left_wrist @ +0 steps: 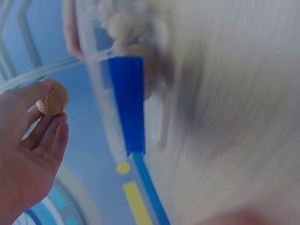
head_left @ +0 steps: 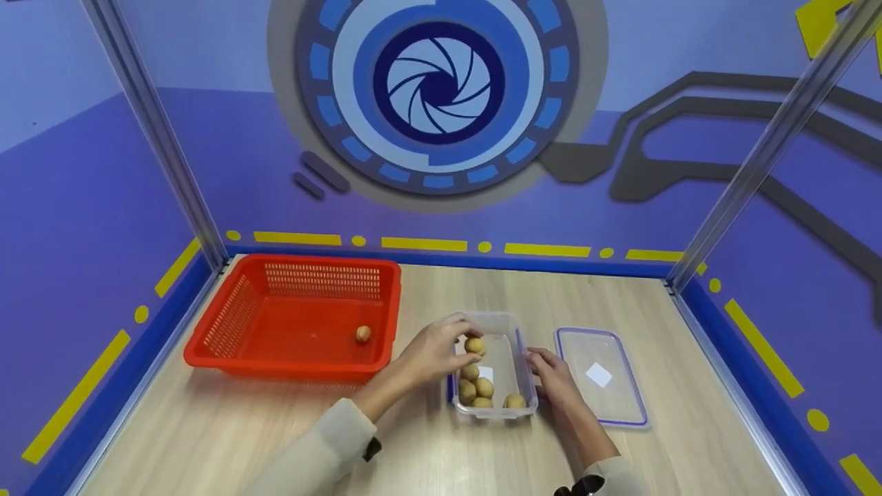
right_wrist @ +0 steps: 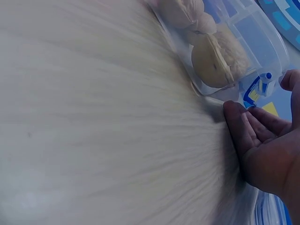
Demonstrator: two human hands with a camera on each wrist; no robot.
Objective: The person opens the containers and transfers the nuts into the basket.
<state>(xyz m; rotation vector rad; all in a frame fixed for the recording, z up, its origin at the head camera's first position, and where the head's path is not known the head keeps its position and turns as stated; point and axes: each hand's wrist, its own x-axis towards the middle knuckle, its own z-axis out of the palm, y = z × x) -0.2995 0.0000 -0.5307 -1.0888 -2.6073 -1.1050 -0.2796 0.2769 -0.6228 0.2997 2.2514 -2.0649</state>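
My left hand (head_left: 437, 350) pinches a walnut (head_left: 475, 346) between thumb and fingertips above a clear plastic box (head_left: 518, 337). In the left wrist view the same walnut (left_wrist: 54, 99) sits at the fingertips, apart from the box wall. Several walnuts (head_left: 484, 387) lie in the near part of the box, most on its left side. At the box's right wall is my right hand (head_left: 557, 380), its fingertips against the outside. The right wrist view has this right hand (right_wrist: 267, 140) with fingers fairly straight beside the wall and its blue-edged clip (right_wrist: 253, 91).
A red plastic basket (head_left: 293, 372) stands on the left, with one walnut (head_left: 363, 334) inside. The box's clear lid (head_left: 613, 399), edged in purple-blue, lies on the wooden table (head_left: 551, 296) to the right. Printed panels (head_left: 441, 220) enclose the back and sides.
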